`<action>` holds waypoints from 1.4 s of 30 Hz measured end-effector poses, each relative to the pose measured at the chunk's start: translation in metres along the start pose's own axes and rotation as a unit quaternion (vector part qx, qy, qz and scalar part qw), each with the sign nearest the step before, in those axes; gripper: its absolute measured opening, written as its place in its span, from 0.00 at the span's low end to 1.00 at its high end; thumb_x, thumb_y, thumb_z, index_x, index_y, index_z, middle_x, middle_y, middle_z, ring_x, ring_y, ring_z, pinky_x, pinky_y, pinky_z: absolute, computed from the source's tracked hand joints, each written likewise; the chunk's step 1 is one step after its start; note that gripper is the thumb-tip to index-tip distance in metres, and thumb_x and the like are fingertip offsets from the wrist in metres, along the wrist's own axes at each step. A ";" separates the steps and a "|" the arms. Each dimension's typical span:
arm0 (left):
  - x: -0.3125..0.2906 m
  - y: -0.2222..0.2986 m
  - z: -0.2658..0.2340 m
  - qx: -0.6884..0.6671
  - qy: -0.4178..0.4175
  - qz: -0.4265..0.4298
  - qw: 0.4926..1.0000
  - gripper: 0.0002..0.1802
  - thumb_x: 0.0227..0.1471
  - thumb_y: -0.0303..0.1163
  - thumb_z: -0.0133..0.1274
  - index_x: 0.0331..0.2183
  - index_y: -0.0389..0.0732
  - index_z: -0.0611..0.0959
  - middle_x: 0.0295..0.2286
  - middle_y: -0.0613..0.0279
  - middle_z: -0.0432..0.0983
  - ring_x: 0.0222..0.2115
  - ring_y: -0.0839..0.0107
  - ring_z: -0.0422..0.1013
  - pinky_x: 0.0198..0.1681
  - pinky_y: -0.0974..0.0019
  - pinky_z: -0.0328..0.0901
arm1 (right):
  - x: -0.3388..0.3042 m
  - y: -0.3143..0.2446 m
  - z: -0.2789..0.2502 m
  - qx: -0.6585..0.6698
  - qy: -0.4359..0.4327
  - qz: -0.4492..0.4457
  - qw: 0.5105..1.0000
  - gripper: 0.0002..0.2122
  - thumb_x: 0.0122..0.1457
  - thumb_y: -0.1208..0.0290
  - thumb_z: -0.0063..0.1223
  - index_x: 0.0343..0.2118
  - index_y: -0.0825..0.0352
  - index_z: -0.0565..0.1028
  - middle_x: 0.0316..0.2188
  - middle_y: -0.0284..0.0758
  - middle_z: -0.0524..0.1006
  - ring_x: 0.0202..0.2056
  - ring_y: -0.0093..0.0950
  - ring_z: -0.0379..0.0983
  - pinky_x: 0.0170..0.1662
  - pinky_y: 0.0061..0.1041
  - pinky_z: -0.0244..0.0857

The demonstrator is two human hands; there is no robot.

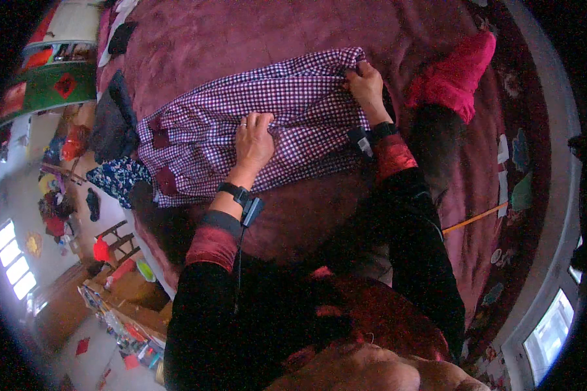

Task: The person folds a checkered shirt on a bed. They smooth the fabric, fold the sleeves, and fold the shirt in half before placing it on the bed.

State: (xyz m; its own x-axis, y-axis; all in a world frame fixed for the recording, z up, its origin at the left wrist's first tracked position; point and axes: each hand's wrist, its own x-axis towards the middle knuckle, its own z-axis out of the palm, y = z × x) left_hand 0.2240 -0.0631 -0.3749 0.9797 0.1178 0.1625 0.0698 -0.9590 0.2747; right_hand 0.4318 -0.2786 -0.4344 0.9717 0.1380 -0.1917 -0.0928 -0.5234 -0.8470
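Note:
A purple-and-white checked shirt (pixel 241 98) lies spread across the bed, with plain dark red patches near its left end. My right hand (pixel 365 86) pinches the shirt at its upper right corner, fingers closed on the cloth. Lower and further left, my left hand (pixel 254 140) presses on the middle of the shirt; its fingers are bent together over a fold of the fabric. Both wrists wear dark straps with small devices attached.
The shirt rests on a mauve plush bed cover (pixel 241 39). Dark clothing (pixel 114 120) and a floral cloth (pixel 119 177) lie by the left edge. A bright pink sock (pixel 453 75) on a foot is at the right, near a thin orange stick (pixel 473 218).

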 end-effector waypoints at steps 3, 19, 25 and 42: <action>0.002 -0.001 -0.002 -0.008 -0.012 0.000 1.000 0.16 0.44 0.20 0.48 0.38 0.44 0.77 0.35 0.57 0.73 0.37 0.52 0.70 0.39 0.50 0.66 | 0.001 0.011 0.008 0.125 0.051 0.025 0.991 0.18 0.54 0.66 0.61 0.44 0.74 0.77 0.41 0.45 0.80 0.44 0.38 0.77 0.46 0.30 0.68; 0.052 -0.069 0.005 0.038 -0.014 -0.030 0.999 0.34 0.58 0.45 0.49 0.62 0.44 0.63 0.61 0.45 0.58 0.63 0.46 0.52 0.64 0.46 0.49 | -0.010 -0.029 -0.001 -0.023 0.065 -0.054 0.996 0.28 0.55 0.46 0.57 0.46 0.70 0.77 0.42 0.46 0.80 0.44 0.41 0.77 0.47 0.35 0.69; 0.043 -0.059 0.019 0.039 -0.026 -0.078 0.996 0.43 0.57 0.59 0.47 0.64 0.44 0.58 0.62 0.41 0.53 0.63 0.42 0.48 0.63 0.39 0.45 | -0.006 -0.028 0.003 -0.049 0.120 -0.110 0.985 0.27 0.55 0.47 0.57 0.47 0.67 0.78 0.43 0.46 0.79 0.45 0.44 0.76 0.48 0.36 0.69; 0.030 -0.053 0.022 0.085 -0.077 -0.122 0.986 0.51 0.51 0.64 0.51 0.64 0.42 0.56 0.63 0.37 0.47 0.64 0.40 0.44 0.63 0.35 0.40 | -0.014 -0.059 0.003 -0.174 0.220 -0.270 0.921 0.26 0.55 0.58 0.60 0.56 0.58 0.68 0.61 0.40 0.63 0.58 0.43 0.61 0.56 0.41 0.61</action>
State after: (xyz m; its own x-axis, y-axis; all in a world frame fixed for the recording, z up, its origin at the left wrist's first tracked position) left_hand 0.2536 -0.0147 -0.4050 0.9456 0.3232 -0.0375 0.3254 -0.9375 0.1231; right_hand 0.4225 -0.2470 -0.3834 0.8562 0.1431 0.4964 0.4312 -0.7272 -0.5341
